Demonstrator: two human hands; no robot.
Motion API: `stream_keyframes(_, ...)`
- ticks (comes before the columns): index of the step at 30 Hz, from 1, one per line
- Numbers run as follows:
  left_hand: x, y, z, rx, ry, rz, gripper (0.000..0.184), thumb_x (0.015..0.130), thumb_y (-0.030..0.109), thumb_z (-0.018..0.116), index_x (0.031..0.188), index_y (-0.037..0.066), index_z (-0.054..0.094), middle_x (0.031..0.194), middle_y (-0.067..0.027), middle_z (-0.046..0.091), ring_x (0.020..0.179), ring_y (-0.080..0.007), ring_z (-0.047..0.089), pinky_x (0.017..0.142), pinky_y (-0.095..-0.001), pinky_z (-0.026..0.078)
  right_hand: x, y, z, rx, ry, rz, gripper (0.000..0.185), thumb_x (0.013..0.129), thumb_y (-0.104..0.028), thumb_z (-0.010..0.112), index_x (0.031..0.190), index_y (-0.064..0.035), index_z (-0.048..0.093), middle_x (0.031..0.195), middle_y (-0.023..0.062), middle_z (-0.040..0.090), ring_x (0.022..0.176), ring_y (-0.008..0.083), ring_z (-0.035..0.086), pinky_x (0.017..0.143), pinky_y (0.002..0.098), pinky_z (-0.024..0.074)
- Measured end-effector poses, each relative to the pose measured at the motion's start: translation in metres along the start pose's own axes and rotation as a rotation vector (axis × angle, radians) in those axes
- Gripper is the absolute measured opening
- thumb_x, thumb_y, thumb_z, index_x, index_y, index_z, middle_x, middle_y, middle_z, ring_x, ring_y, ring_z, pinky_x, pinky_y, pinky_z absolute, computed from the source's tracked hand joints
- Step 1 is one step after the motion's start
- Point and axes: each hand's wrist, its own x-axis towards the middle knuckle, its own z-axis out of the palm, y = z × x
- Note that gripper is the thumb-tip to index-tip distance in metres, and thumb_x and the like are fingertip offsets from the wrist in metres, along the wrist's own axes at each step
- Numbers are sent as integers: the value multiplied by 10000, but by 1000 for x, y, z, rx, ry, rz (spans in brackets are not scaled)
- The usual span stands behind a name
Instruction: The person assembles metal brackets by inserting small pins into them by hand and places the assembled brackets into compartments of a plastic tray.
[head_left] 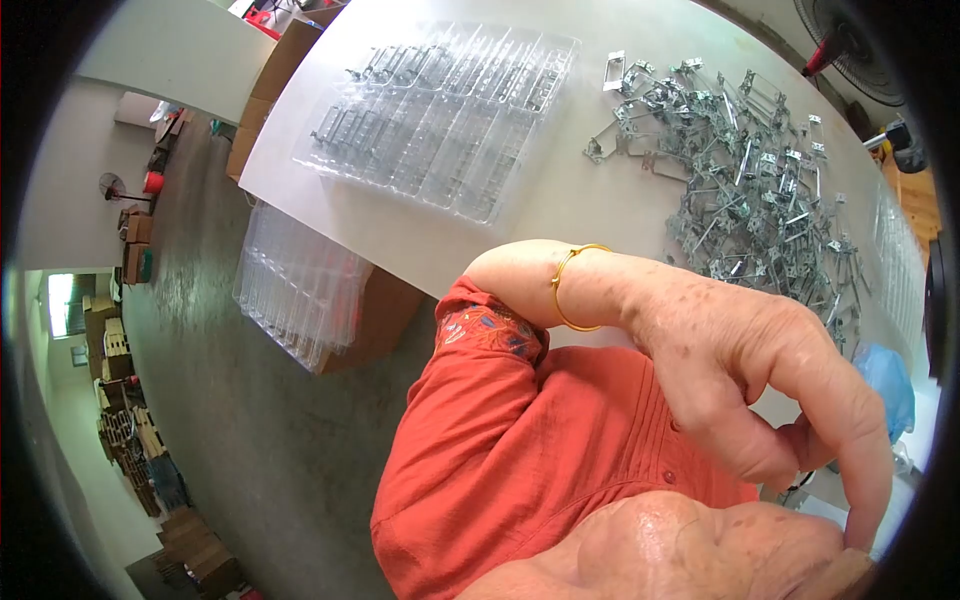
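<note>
My left hand (750, 370), with a gold bangle (562, 288) at its wrist, is raised close to the camera in front of my red shirt (600, 430). Its fingers are bent but apart, and nothing shows in them. One finger points down at bare skin by the lower edge. My right hand cannot be seen. Beyond the left hand, a heap of small metal brackets (740, 190) spreads across the white table (600, 215). A clear plastic tray (440, 130) lies left of the heap, with metal pieces in some of its slots.
More clear trays (300, 285) are stacked beside a cardboard box (375, 320) below the table edge. A blue plastic bag (885, 385) sits at the right. A black fan (860, 45) stands behind the table. Cartons and pallets (130, 440) line the floor at far left.
</note>
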Motion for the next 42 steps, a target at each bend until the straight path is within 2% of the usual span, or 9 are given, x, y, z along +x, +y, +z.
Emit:
stream_keyframes(13, -7, 7, 0, 28, 127, -69, 273, 901, -32, 639, 1156, 56, 679, 973, -22, 687, 734, -96, 582, 682, -270, 498, 0, -2, 1, -1, -1, -25, 154, 931, -39, 717, 1078, -34, 670, 921, 139, 695, 801, 285, 678, 706, 368, 532)
stream_keyframes(20, -9, 16, -9, 158, 369, -197, 211, 915, -14, 708, 1099, 34, 617, 915, -41, 665, 768, -97, 610, 682, -272, 510, 5, -2, -6, 5, 20, -65, 156, 930, -41, 719, 1078, -36, 670, 923, 141, 695, 802, 289, 678, 706, 371, 532)
stream_keyframes(24, -34, 37, -28, 395, 655, -344, 276, 921, -36, 745, 1106, 24, 550, 888, -17, 633, 780, -60, 579, 641, -248, 471, 2, -1, -10, 19, 18, -61, 156, 930, -42, 720, 1078, -37, 670, 924, 142, 695, 802, 292, 678, 706, 373, 532)
stream_keyframes(26, -51, 39, -36, 435, 778, -225, 213, 971, -12, 693, 1126, 55, 562, 780, -21, 621, 611, -77, 578, 503, -227, 437, -6, 6, -10, 24, -13, 45, 150, 932, -43, 717, 1073, -46, 667, 926, 141, 695, 800, 303, 671, 698, 380, 530)
stream_keyframes(27, -57, 42, -47, 499, 732, -168, 116, 1031, 57, 625, 1124, 59, 556, 727, -34, 608, 558, -102, 585, 439, -221, 406, -9, 8, -9, 32, -31, 99, 147, 933, -43, 716, 1071, -51, 666, 927, 141, 694, 798, 309, 668, 693, 383, 529)
stream_keyframes(29, -68, 51, -57, 545, 751, -114, 80, 1092, 129, 522, 1102, 51, 538, 685, -30, 534, 509, -126, 488, 517, -298, 462, -8, 5, -11, 49, -52, 133, 137, 938, -31, 704, 1066, -51, 660, 923, 134, 695, 791, 316, 663, 686, 388, 528)
stream_keyframes(35, -76, 57, -80, 990, 1005, -67, 167, 1100, 198, 519, 1023, 54, 552, 694, -26, 501, 565, -146, 486, 608, -361, 501, -10, 9, -12, 110, -26, 95, 133, 942, -30, 699, 1070, -41, 661, 925, 137, 696, 789, 314, 665, 691, 383, 535)
stream_keyframes(39, -82, 41, -121, 1088, 1210, -211, 162, 1060, 171, 605, 1004, 25, 560, 769, -41, 570, 623, -144, 560, 645, -338, 543, -11, 9, -13, 120, -33, 80, 126, 939, -34, 695, 1060, -30, 661, 916, 143, 691, 794, 317, 666, 700, 379, 539)
stream_keyframes(42, -92, 26, -159, 1290, 1243, -555, 151, 1033, 147, 637, 1026, -1, 608, 821, -58, 612, 681, -139, 592, 679, -321, 544, -10, 7, -20, 106, -49, 70, 104, 943, -54, 688, 1040, -27, 660, 909, 149, 687, 796, 326, 666, 708, 386, 540)
